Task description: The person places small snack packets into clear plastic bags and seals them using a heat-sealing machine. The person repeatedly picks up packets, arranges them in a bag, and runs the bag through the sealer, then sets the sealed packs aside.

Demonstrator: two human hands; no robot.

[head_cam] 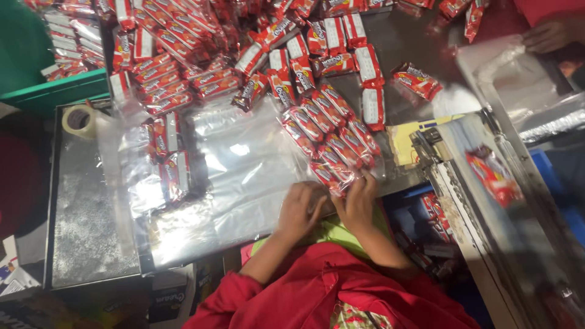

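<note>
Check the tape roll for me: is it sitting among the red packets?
No, the tape roll lies apart at the table's left edge, away from the red packets.

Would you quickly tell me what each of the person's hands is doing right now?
Left hand: fingers curled, pressing on the clear plastic bag; a grip cannot be told.
Right hand: fingers on the row of red snack packets; a grip cannot be told.

Red long sleeves (317,274) pushed up forearms, yellow-green garment (341,234) beneath at 12 o'clock; both hands bare, no rings visible.

Left of your row of packets (332,137) lies the plastic sheet (244,170); behind it, the packet heap (201,49); farther left, the tape roll (78,120).
</note>
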